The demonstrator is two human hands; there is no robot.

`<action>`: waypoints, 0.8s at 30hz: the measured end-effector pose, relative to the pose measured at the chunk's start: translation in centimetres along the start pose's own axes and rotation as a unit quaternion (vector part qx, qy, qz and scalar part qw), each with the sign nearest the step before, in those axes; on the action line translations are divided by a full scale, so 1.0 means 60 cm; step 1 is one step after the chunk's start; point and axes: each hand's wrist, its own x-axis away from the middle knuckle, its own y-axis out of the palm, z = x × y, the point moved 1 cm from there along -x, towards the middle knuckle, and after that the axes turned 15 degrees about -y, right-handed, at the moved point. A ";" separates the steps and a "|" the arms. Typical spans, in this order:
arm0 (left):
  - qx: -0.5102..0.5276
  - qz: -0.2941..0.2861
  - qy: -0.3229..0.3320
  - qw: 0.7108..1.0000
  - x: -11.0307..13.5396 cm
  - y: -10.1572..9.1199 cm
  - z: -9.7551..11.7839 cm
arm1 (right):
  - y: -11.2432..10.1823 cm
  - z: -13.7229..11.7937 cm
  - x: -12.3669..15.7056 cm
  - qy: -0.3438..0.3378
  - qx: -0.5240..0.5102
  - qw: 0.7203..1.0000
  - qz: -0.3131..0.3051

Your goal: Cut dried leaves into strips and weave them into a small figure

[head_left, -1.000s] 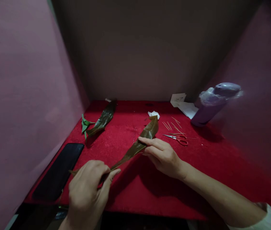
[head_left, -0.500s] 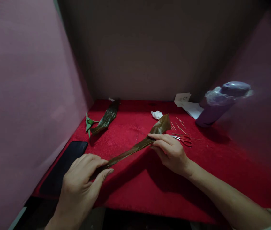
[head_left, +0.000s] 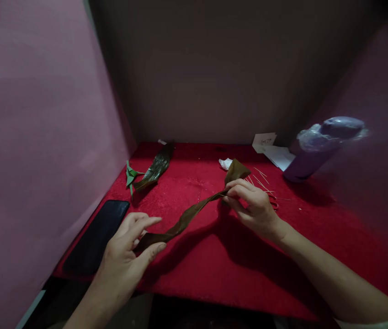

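Both hands pinch one long brown leaf (head_left: 187,218): left hand (head_left: 127,256) at near end, right hand (head_left: 253,208) near far tip; scissors (head_left: 273,201) apparently behind right hand.

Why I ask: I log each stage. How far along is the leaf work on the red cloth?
Apparently done: one small green folded piece at the far left. In hand: left hand and right hand pinch a long brown leaf, twisted between them. Left, probably: shaping it; a second dark leaf lies flat beside the folded piece, and toothpicks lie loose by the right hand.
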 end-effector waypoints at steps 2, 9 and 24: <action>0.026 -0.010 0.022 0.999 0.001 0.001 -0.005 | 0.001 0.002 0.001 0.003 -0.001 1.000 -0.002; -0.053 0.001 0.102 0.993 0.001 0.004 -0.013 | 0.000 0.007 -0.003 -0.003 0.001 1.000 -0.028; -0.235 0.079 0.153 0.957 -0.013 0.006 -0.022 | -0.014 0.006 -0.038 -0.033 0.011 0.995 -0.095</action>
